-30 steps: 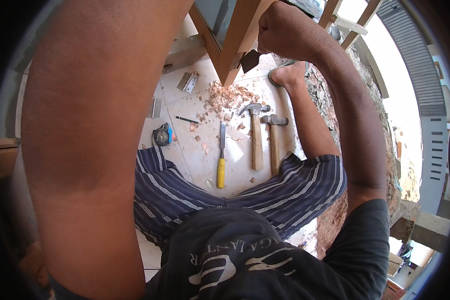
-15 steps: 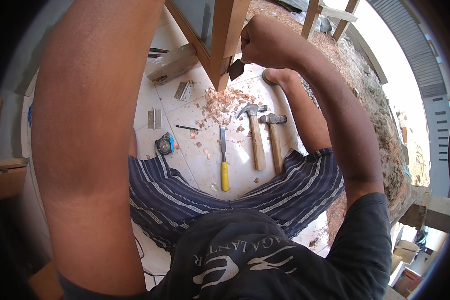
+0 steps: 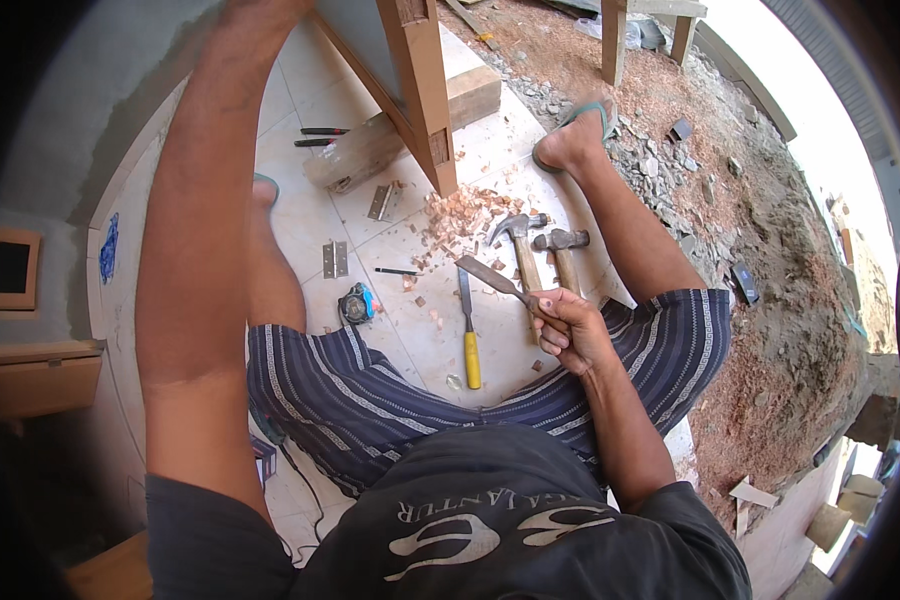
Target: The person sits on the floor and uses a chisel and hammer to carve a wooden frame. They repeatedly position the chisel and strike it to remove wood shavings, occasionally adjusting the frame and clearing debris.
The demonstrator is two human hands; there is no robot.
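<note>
My right hand (image 3: 573, 332) is closed around a wide-bladed chisel (image 3: 495, 275), its dark blade pointing up and left above the floor. Under that blade a second chisel (image 3: 472, 350) with a yellow handle lies on the tiles. My left forearm (image 3: 198, 190) stretches up to the top edge beside a wooden frame with a greyish panel (image 3: 420, 75); the hand itself is beyond the picture. A shallow recess (image 3: 440, 148) is cut in the frame's edge near its lower corner. Wood chips (image 3: 465, 210) are heaped below this corner.
A claw hammer (image 3: 520, 245) and another hammer (image 3: 563, 250) lie right of the chisels. To the left are two metal hinges (image 3: 335, 260) (image 3: 382, 200), a pencil (image 3: 398, 272) and a tape measure (image 3: 356, 303). A wooden block (image 3: 355, 155) sits under the frame. Rubble (image 3: 660, 170) borders the tiles.
My right hand has come down and back from the frame's edge to above my right thigh, still gripping the chisel. The recess now shows uncovered.
</note>
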